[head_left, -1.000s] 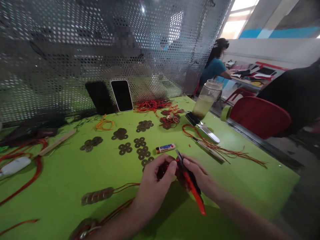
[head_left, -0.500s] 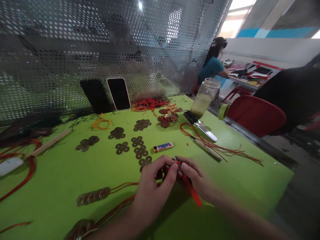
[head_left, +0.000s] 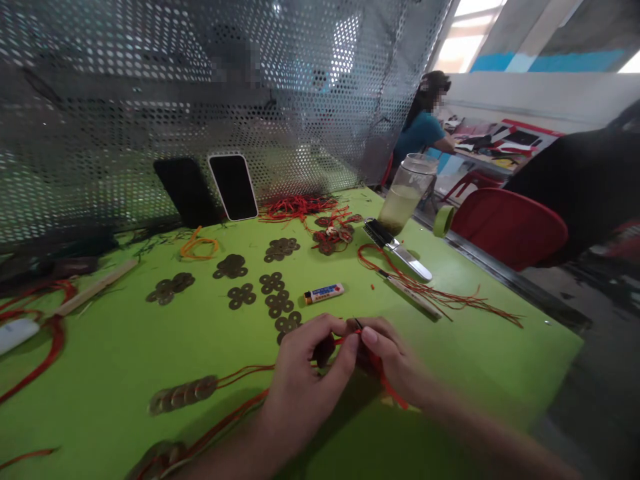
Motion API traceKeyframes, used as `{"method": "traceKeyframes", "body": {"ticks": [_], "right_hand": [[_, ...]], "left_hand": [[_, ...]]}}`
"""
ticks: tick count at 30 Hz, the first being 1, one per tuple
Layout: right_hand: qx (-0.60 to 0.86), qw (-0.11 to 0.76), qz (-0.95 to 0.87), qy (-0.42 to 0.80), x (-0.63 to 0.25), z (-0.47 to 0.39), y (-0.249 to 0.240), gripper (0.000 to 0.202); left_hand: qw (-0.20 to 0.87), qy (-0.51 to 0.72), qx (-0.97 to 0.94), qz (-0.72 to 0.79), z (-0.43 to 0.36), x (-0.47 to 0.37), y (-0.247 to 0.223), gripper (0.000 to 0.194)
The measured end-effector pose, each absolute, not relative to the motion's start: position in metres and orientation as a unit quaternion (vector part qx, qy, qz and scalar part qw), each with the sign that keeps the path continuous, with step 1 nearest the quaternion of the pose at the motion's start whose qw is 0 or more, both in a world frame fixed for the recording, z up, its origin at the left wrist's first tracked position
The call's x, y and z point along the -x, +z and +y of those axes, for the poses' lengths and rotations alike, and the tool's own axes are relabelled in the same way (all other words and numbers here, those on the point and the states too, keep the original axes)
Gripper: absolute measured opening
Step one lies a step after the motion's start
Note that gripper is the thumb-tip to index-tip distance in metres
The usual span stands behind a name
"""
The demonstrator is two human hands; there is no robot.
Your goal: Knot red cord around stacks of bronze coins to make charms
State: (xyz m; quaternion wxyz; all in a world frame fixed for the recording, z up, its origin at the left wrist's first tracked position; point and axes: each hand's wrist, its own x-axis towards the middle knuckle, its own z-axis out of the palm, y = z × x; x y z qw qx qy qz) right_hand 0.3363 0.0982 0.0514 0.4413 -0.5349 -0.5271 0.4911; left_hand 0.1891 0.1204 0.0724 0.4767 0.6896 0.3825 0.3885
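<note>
Close together at the front middle of the green table, my left hand (head_left: 303,370) and my right hand (head_left: 395,357) meet with thumbs and forefingers pinched. Between my left fingers runs a thin red cord (head_left: 341,341). My right thumb and forefinger close on the same cord, where a small dark pointed tip (head_left: 358,324) sticks up; its kind is unclear. Below my right hand hangs a red strand (head_left: 398,397). Fingers hide most of the piece. Left of my hands lies a row of overlapping coins (head_left: 183,395) with red cords; loose holed coins (head_left: 289,322) lie just beyond.
A lighter (head_left: 324,293), hairbrush (head_left: 397,249), light-handled tool (head_left: 413,297) and jar of liquid (head_left: 403,200) lie or stand beyond my hands. Two phones, one white-edged (head_left: 233,187), lean on a perforated metal panel (head_left: 200,113). A person (head_left: 423,133) sits at another table.
My hands stay together, pinching. The metallic tip between them now shows less, and more red cord shows at my left fingers. The red strand under my right hand has shifted slightly.
</note>
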Motion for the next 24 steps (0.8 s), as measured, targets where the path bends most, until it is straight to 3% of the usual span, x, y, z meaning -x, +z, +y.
{"method": "traceKeyframes", "body": {"ticks": [5, 10, 16, 24], "right_hand": [[0.503, 0.430, -0.528, 0.532, -0.340, 0.096, 0.043, 0.059], [0.473, 0.416, -0.531, 0.567, -0.347, 0.092, 0.034, 0.058], [0.437, 0.383, -0.554, 0.596, -0.346, 0.091, 0.047, 0.060], [0.411, 0.348, -0.581, 0.610, -0.348, 0.092, 0.057, 0.061]], "left_hand": [[0.466, 0.401, -0.698, 0.368, 0.121, -0.186, 0.077, 0.006], [0.453, 0.365, -0.753, 0.307, 0.128, -0.178, 0.088, 0.026], [0.449, 0.340, -0.784, 0.261, 0.137, -0.176, 0.094, 0.008], [0.506, 0.324, -0.752, 0.271, 0.141, -0.178, 0.092, 0.001]]}}
